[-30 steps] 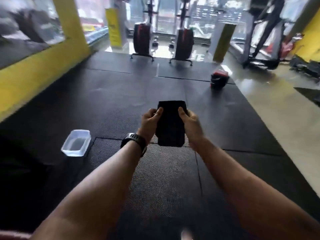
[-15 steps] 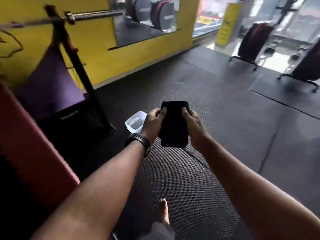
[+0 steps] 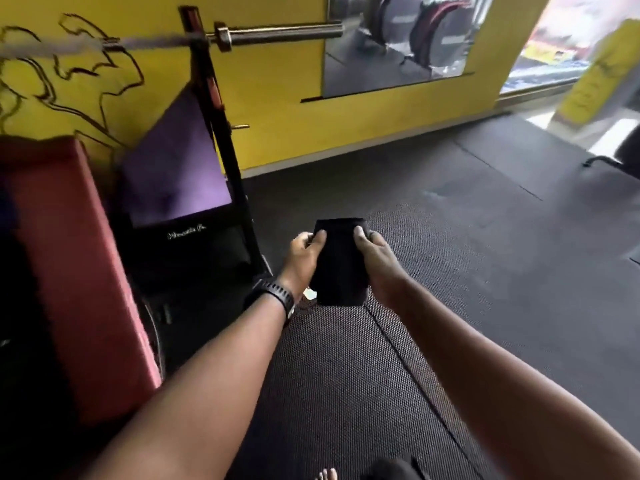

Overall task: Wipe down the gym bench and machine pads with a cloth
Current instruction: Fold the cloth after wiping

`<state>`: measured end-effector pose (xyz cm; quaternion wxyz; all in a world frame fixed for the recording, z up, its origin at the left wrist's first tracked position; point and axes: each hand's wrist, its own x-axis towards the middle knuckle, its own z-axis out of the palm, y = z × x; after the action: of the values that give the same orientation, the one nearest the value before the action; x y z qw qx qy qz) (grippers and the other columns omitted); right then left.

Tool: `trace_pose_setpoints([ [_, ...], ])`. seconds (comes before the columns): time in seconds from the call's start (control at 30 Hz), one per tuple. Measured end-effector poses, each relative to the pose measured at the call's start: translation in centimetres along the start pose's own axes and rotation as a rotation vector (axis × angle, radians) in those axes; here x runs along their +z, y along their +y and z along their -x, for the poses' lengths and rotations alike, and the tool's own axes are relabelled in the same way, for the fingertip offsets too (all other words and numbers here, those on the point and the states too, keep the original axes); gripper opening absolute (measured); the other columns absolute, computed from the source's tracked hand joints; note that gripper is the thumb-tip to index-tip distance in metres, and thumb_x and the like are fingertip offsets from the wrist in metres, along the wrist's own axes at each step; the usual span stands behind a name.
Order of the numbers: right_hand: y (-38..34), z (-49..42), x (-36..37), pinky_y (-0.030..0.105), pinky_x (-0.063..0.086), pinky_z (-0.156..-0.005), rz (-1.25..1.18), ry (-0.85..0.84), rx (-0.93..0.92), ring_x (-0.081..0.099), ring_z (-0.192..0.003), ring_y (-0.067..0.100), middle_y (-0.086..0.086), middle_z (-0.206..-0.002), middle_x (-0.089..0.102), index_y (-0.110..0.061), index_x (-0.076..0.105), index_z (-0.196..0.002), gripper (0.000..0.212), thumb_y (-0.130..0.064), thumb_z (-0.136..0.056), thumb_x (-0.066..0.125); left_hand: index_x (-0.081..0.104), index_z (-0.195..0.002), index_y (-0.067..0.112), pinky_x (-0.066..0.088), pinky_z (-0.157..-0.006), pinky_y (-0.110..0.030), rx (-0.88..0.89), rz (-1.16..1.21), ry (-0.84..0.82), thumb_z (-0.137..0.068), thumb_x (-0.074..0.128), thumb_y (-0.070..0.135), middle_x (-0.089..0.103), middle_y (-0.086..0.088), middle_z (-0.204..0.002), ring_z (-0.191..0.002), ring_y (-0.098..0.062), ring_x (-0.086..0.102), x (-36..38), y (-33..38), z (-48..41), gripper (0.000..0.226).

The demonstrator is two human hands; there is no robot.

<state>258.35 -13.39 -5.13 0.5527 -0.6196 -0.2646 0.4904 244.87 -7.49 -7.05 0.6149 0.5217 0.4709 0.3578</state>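
Note:
A folded black cloth point(image 3: 341, 263) hangs in front of me at mid-frame. My left hand point(image 3: 304, 259), with a black watch on its wrist, pinches the cloth's left edge. My right hand point(image 3: 377, 261) pinches the right edge, thumb on the front. At the left stands a gym bench with a long red pad point(image 3: 69, 265) running toward me. Behind it is a tilted purple back pad point(image 3: 173, 171) in a black rack. Both hands are to the right of the bench, apart from it.
A steel barbell point(image 3: 277, 33) rests across the black rack upright point(image 3: 221, 133) at head height. A yellow wall with a mirror point(image 3: 398, 43) runs behind. Black rubber floor mats point(image 3: 467, 254) spread to the right. My bare toes point(image 3: 327, 474) show at the bottom edge.
The view has swung left, bringing the red bench, purple pad and barbell into sight. The clear plastic tub is now almost hidden behind my left hand. Both hands keep their hold on the cloth.

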Motion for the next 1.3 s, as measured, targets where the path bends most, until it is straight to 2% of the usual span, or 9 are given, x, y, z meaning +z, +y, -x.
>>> trace_pose_setpoints([
  [0.23, 0.3, -14.1, 0.8, 0.030, 0.056, -0.069, 0.002, -0.050, 0.093, 0.068, -0.089, 0.016, 0.008, -0.106, 0.068, -0.010, 0.057, -0.116, 0.034, -0.041, -0.104, 0.053, 0.061, -0.086, 0.011, 0.050, -0.078, -0.039, -0.045, -0.058, 0.115, -0.103, 0.058, 0.035, 0.065, -0.010, -0.088, -0.083, -0.020, 0.060, 0.7, -1.5, -12.2, 0.030],
  [0.43, 0.5, -29.7, 0.2, 0.031, 0.058, -0.065, -0.001, -0.111, 0.223, 0.070, -0.093, 0.022, 0.016, -0.118, 0.069, -0.008, 0.057, -0.118, 0.037, -0.042, -0.104, 0.054, 0.060, -0.092, 0.009, 0.049, -0.074, -0.032, -0.142, -0.067, 0.208, -0.106, 0.053, 0.030, 0.063, -0.011, -0.091, -0.085, -0.021, 0.060, 3.5, -3.1, -25.4, 0.026],
  [0.6, 1.8, -41.6, -1.0, 0.052, 0.060, -0.087, -0.002, -0.135, 0.332, 0.070, -0.105, 0.034, 0.021, -0.120, 0.068, -0.008, 0.057, -0.117, 0.039, -0.044, -0.102, 0.056, 0.064, -0.108, -0.002, 0.054, -0.085, -0.036, -0.254, -0.115, 0.246, -0.101, 0.058, 0.040, 0.069, -0.016, -0.103, -0.095, -0.028, 0.066, 5.7, -4.7, -36.0, 0.043],
  [0.77, 6.2, -49.1, -1.7, 0.059, 0.057, -0.090, 0.041, -0.127, 0.412, 0.072, -0.102, 0.033, 0.015, -0.110, 0.073, -0.015, 0.065, -0.107, 0.042, -0.054, -0.093, 0.060, 0.066, -0.110, 0.005, 0.055, -0.092, -0.045, -0.378, -0.229, 0.239, -0.103, 0.054, 0.041, 0.071, -0.015, -0.107, -0.102, -0.030, 0.067, 6.1, -9.6, -42.9, 0.038],
  [0.83, 9.3, -52.6, -1.4, 0.058, 0.057, -0.091, 0.131, -0.130, 0.417, 0.072, -0.102, 0.032, 0.013, -0.106, 0.074, -0.021, 0.067, -0.098, 0.044, -0.063, -0.085, 0.060, 0.065, -0.112, 0.005, 0.055, -0.093, -0.043, -0.427, -0.215, 0.256, -0.104, 0.053, 0.037, 0.070, -0.016, -0.111, -0.104, -0.028, 0.066, 5.9, -12.8, -45.9, 0.035],
  [0.97, 17.0, -59.0, -0.7, 0.054, 0.053, -0.099, 0.186, -0.135, 0.493, 0.067, -0.110, 0.029, 0.012, -0.115, 0.070, -0.016, 0.061, -0.110, 0.038, -0.051, -0.098, 0.055, 0.063, -0.114, 0.005, 0.054, -0.096, -0.052, -0.544, -0.169, 0.250, -0.099, 0.057, 0.042, 0.069, -0.019, -0.114, -0.108, -0.033, 0.066, 4.7, -21.3, -51.3, 0.041],
  [1.1, 25.3, -63.9, -0.3, 0.049, 0.051, -0.103, 0.205, -0.106, 0.544, 0.067, -0.112, 0.024, 0.008, -0.117, 0.071, -0.014, 0.064, -0.116, 0.040, -0.049, -0.101, 0.053, 0.062, -0.116, 0.004, 0.053, -0.096, -0.047, -0.598, -0.226, 0.201, -0.103, 0.055, 0.037, 0.069, -0.017, -0.113, -0.110, -0.034, 0.065, 3.4, -29.8, -55.6, 0.037],
  [1.23, 35.3, -68.8, -0.4, 0.047, 0.051, -0.104, 0.226, -0.095, 0.586, 0.065, -0.112, 0.022, 0.006, -0.116, 0.071, -0.014, 0.066, -0.111, 0.036, -0.046, -0.103, 0.052, 0.063, -0.105, 0.011, 0.052, -0.096, -0.050, -0.645, -0.358, 0.172, -0.089, 0.048, 0.059, 0.069, -0.016, -0.111, -0.107, -0.035, 0.064, 2.2, -40.2, -59.6, 0.053],
  [1.3, 39.5, -71.1, -0.6, 0.047, 0.051, -0.103, 0.256, -0.096, 0.587, 0.066, -0.110, 0.021, 0.003, -0.113, 0.072, -0.017, 0.066, -0.107, 0.037, -0.050, -0.101, 0.052, 0.060, -0.101, 0.013, 0.051, -0.097, -0.051, -0.658, -0.394, 0.170, -0.097, 0.048, 0.054, 0.068, -0.018, -0.114, -0.108, -0.036, 0.063, 1.9, -44.9, -61.3, 0.043],
])
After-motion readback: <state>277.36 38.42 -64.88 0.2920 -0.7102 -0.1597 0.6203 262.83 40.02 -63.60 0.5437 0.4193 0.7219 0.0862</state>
